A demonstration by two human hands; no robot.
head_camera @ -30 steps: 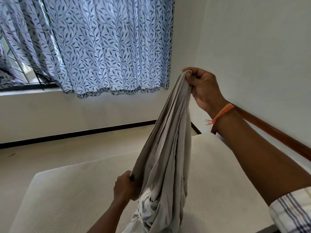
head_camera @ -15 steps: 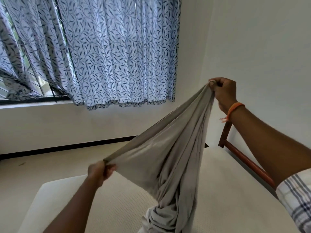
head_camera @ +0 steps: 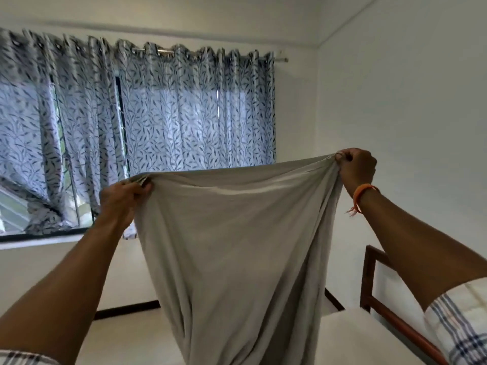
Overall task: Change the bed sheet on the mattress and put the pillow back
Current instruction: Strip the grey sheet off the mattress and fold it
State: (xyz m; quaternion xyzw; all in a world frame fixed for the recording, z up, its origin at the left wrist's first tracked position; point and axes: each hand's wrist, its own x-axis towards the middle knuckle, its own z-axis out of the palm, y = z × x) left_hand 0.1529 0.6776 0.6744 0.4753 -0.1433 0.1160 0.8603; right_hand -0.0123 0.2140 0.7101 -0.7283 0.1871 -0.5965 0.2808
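Left hand (head_camera: 122, 198) and right hand (head_camera: 356, 167) grip sheet (head_camera: 237, 246), lower end cut off.

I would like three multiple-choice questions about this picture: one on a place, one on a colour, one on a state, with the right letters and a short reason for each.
1. Where is the wooden bed frame?
A. under the window
B. by the right wall, behind the right forearm
C. left of the curtain

2. What colour is the thread band on the right wrist?
A. orange
B. green
C. black

3. How is the bed sheet held?
A. folded in one hand
B. lying flat on the mattress
C. stretched between both hands, hanging down

Answers:
1 B: the frame stands along the right wall.
2 A: the band is plainly orange.
3 C: the left hand and the right hand each grip an upper corner.
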